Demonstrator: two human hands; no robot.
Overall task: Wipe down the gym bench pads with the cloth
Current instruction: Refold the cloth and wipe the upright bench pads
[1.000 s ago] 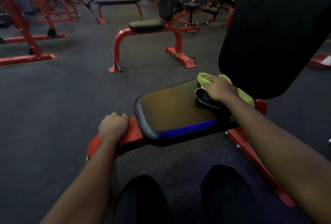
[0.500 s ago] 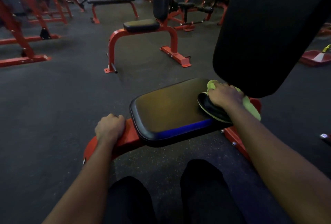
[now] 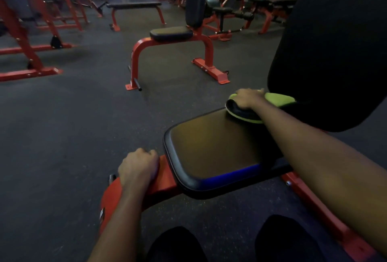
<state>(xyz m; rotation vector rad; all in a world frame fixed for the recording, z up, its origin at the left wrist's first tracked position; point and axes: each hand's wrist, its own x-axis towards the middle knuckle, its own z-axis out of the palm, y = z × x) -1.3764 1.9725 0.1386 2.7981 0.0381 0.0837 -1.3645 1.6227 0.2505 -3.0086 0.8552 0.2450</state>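
Observation:
The black seat pad (image 3: 211,148) of a red-framed bench lies in front of me, its near edge lit blue. The upright black back pad (image 3: 335,48) rises at the right. A green and black cloth (image 3: 278,99) lies at the seat pad's far edge, beside the foot of the back pad. My right hand (image 3: 248,98) presses down on the cloth with fingers curled over it. My left hand (image 3: 138,166) grips the red frame bar (image 3: 165,176) just left of the seat pad.
My dark-clothed knees (image 3: 178,245) are below the bench. A second red bench (image 3: 173,35) with a black seat and upright pad stands ahead on the dark rubber floor. A flat bench (image 3: 134,6) and red racks (image 3: 31,31) stand further back and left.
My right hand has slid the cloth along the far end of the seat pad toward its far left corner. My left hand stays on the frame bar.

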